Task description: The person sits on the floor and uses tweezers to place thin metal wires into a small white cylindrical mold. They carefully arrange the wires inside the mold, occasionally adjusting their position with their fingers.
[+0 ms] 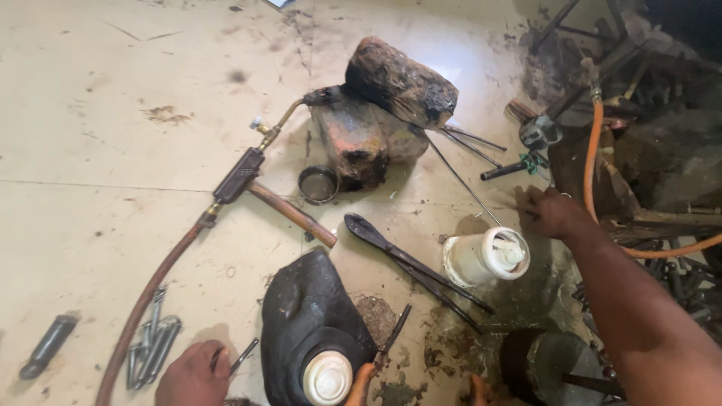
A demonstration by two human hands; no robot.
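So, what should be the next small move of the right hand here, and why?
Probably close the right hand on one of the thin metal rods and draw it back. The hand rests at the edge of the scrap pile, its fingers at the rods' near ends, apparently holding nothing. The left hand already holds a small dark tool.
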